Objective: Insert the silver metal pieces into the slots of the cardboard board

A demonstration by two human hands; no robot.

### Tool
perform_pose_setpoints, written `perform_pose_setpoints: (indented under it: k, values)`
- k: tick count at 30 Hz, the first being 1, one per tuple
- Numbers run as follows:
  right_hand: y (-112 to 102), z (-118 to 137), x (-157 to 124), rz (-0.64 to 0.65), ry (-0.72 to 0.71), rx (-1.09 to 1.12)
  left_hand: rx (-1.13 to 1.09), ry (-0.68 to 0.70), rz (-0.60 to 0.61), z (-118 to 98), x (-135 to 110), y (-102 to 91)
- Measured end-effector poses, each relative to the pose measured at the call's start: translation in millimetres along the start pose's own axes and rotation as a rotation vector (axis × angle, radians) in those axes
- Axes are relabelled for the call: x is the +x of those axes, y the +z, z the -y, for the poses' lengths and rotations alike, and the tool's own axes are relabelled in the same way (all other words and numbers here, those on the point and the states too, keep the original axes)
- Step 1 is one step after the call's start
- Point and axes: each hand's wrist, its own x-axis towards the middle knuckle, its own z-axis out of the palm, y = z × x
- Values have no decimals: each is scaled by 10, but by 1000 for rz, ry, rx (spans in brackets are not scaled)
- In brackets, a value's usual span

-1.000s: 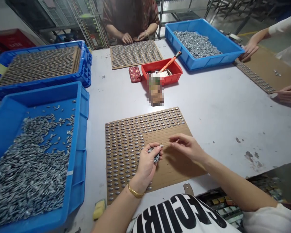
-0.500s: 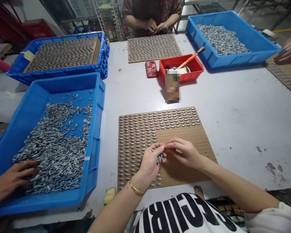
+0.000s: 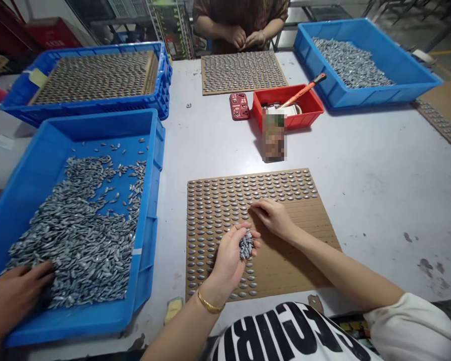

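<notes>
my left hand (image 3: 228,263) cups a clump of small grey seed-shaped metal pieces (image 3: 246,245); my right hand (image 3: 272,218) is empty, loosely curled over a flat brown cardboard board (image 3: 289,250).

The right hand (image 3: 272,218) moved away from the left hand (image 3: 229,260) and came down on the cardboard sheet (image 3: 296,250), while the left hand turned upward, cupping the grey metal pieces (image 3: 246,245) openly.

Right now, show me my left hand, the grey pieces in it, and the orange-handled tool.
Left hand (image 3: 227,263), head view, on the palm.
Grey pieces (image 3: 246,245), head view, on the heap in the palm.
Orange-handled tool (image 3: 304,91), head view, on the handle.
</notes>
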Motion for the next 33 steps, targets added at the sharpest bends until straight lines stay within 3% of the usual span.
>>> perform_pose_setpoints:
  k: [9, 16, 19, 23, 27, 30, 33]
  values:
    - [21, 15, 28, 75, -67, -423, 47, -10, 34, 36, -9, -52]
    - [51, 10, 41, 88, -65, -438, 34, -5, 21, 40, -1, -65]
    - [14, 14, 46, 70, -50, -354, 22, -15, 0, 22, 1, -59]
    - [-147, 44, -20, 12, -16, -78, 24, -4, -24, 14, -8, -55]
    - [-328, 121, -186, -45, 129, 115, 14, 14, -15, 29, -10, -59]
    - [-386, 225, -314, -1, 218, 217, 30, 3, -12, 43, -7, -57]
    - [-384, 370, -391, 95, 218, 314, 60, -5, -8, 55, -7, -52]
